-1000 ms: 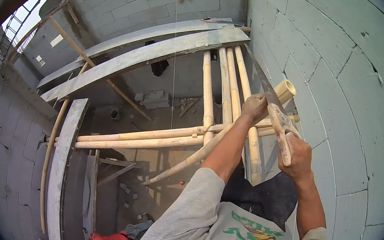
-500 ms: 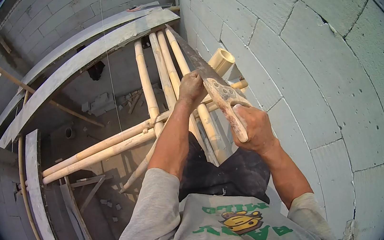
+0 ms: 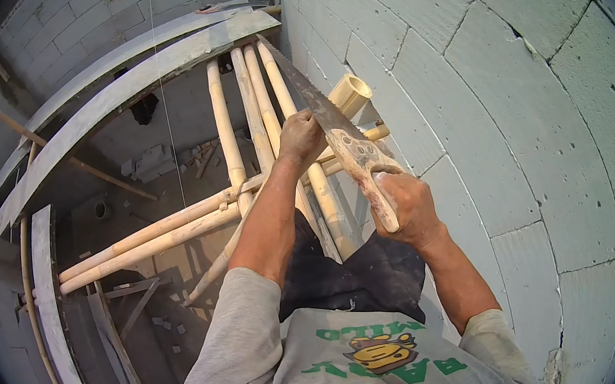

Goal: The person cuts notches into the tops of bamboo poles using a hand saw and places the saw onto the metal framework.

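Observation:
My right hand [image 3: 407, 207] is closed around the wooden handle of a hand saw [image 3: 318, 106], whose toothed blade points up and away to the left. Beside the blade, my left hand [image 3: 301, 140] grips a bamboo pole [image 3: 350, 95]; the pole's hollow end sticks out to the right, beyond the blade. The lower part of that pole slants down left under my left forearm. Several other bamboo poles [image 3: 226, 129] run below my hands, crossed by horizontal ones [image 3: 152, 239].
A block wall [image 3: 495, 92] rises close on the right. Long planks [image 3: 126, 87] span the far side, and another plank [image 3: 59, 322] lies at the left. A thin string [image 3: 163, 94] hangs vertically. The floor with rubble is far below.
The view has swung to the right, so the planks and poles sit further left and more wall shows. Both hands keep their holds on the pole and saw.

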Tool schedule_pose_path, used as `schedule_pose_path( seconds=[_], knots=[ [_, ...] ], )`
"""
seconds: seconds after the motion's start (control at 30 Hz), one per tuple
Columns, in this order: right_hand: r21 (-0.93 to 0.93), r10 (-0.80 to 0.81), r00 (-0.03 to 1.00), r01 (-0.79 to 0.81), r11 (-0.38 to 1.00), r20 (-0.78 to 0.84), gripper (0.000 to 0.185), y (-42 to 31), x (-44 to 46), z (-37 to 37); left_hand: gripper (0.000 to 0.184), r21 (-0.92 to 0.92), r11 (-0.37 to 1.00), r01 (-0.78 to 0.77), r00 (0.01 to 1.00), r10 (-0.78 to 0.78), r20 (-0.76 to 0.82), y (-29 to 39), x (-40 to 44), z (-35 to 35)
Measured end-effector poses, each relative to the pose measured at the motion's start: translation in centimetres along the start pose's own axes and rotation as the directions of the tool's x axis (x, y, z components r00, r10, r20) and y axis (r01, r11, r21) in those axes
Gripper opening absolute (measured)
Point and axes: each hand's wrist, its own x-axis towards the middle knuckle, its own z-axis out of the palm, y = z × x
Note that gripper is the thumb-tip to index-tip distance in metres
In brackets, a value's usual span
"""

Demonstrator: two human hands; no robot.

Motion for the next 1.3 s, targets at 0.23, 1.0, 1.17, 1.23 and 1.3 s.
schedule_pose_path(
  seconds=[0.23, 1.0, 1.17, 1.23, 1.3],
  knots=[
    [-0.011, 0.002, 0.996, -0.001, 1.0, 0.085, 0.017, -0.7, -3.8, -3.0, 0.073, 0.254, 0.966, 0.056, 0.998, -0.046, -0.047, 3.1, -0.7, -0.6],
    [0.053, 0.043, 0.999, -0.043, 0.998, 0.003, 0.017, -0.9, -3.4, -2.0, 0.058, 0.169, 0.984, 0.052, 0.996, -0.039, -0.082, 4.0, -3.0, -0.3],
    [-0.004, 0.108, 0.993, -0.107, 0.994, 0.054, 0.019, -2.7, -1.6, -2.5, 0.069, 0.468, 0.882, 0.051, 0.992, 0.008, -0.123, 6.1, -3.8, 0.2],
    [-0.006, 0.146, 0.986, -0.146, 0.989, 0.078, 0.02, -4.2, -0.2, -2.7, 0.066, 0.428, 0.901, 0.07, 0.993, -0.023, -0.114, 5.0, -3.2, 0.1],
    [0.0, 0.159, 0.985, -0.159, 0.987, 0.068, 0.02, -4.4, -0.3, -2.9, 0.065, 0.388, 0.919, 0.069, 0.993, -0.026, -0.117, 4.0, -2.9, 0.1]
  ],
)
